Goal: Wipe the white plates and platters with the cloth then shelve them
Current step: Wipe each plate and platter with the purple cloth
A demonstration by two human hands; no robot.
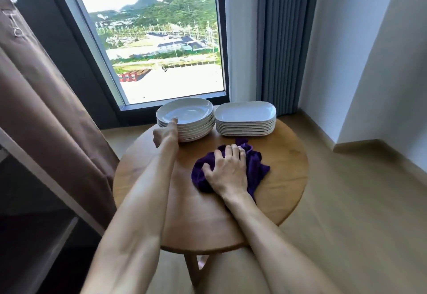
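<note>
Left hand (165, 133) gripping top plate (184, 111) rim, right hand (227, 168) clutching soft cloth (256, 166): glazed, slippery, fragile; lift singly by rim.

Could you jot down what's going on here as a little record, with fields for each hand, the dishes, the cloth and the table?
left hand: grips the near rim of the top round plate, thumb on the rim
right hand: fingers spread and curled on the purple cloth
round plates: white stack, far left of table
platters: white rectangular stack, right of the plates
purple cloth: bunched on the table, in front of the platters
table: round, wooden, by the window
</note>
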